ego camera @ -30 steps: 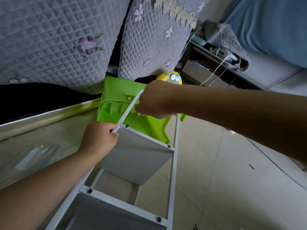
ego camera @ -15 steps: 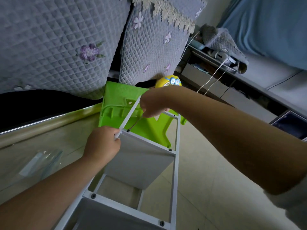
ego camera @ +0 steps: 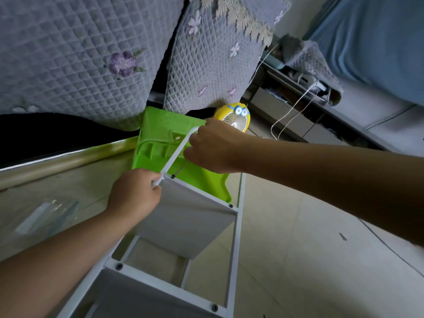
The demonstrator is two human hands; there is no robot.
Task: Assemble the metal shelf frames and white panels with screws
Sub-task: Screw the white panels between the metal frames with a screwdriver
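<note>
A white metal shelf frame [ego camera: 234, 244] lies lengthwise in front of me, with white panels [ego camera: 188, 223] fixed between its rails. My left hand [ego camera: 134, 193] grips the frame's left rail at the corner of the upper panel. My right hand [ego camera: 210, 146] is curled round a thin metal tool [ego camera: 181, 169] whose tip sits on a dark screw [ego camera: 173, 176] at that panel's left corner. Other dark screws [ego camera: 230, 205] show at the panel corners lower down.
A green plastic stool [ego camera: 158, 143] lies behind the frame's curved top. A yellow cartoon fan [ego camera: 236, 115] stands beyond it. Quilted grey sofa cushions [ego camera: 91, 53] fill the back. A clear plastic bag [ego camera: 43, 216] lies on the floor at left. White cables [ego camera: 291, 111] hang at right.
The view has shifted slightly. My right hand has turned a little on the tool at the same screw, and my left hand keeps its grip on the rail.
</note>
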